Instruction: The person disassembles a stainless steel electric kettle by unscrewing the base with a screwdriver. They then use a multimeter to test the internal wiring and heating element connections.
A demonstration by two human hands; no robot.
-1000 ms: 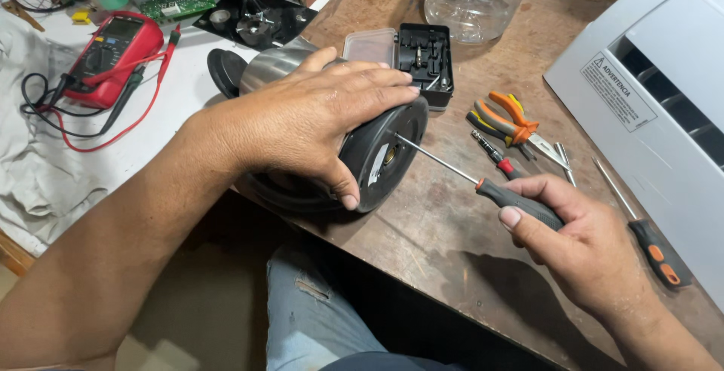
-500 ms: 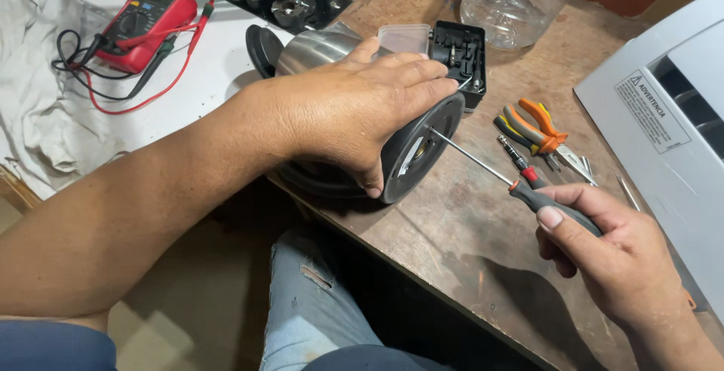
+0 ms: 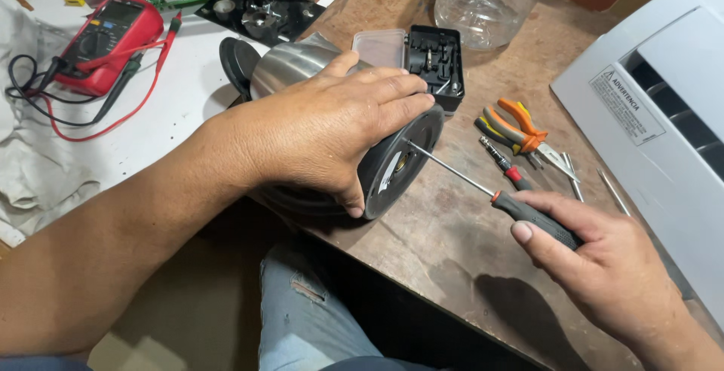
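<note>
Left hand (image 3: 332,133): palm down on top of the kettle (image 3: 332,114), fingers slightly spread and curled over its rim, thumb tip pressed on the lower edge of the base.
Kettle: steel body, lying on its side at the near edge of the wooden table (image 3: 452,243), black round base (image 3: 400,164) facing right toward the other hand.
Right hand (image 3: 603,265): fingers wrapped round the black handle of the screwdriver (image 3: 528,216), thumb lying along the top of the grip.
Screwdriver: long thin shaft angled up-left, tip on the kettle base near its upper edge; whether it sits in a screw, cannot tell.
Bit case (image 3: 434,62): black, open, clear lid flipped left, just behind the kettle, touching or nearly so.
Pliers (image 3: 516,130): orange and grey handles, flat on the table right of the base, with a small red-handled screwdriver (image 3: 505,167) beside them.
Multimeter (image 3: 113,39): red, on the white surface far left, red and black leads looped round it.
Bottle (image 3: 486,1): clear plastic, back of the table.
White casing (image 3: 664,114): large, right edge, sticker on its face.
Below: person's jeans-clad knee (image 3: 309,318) under the table edge.
</note>
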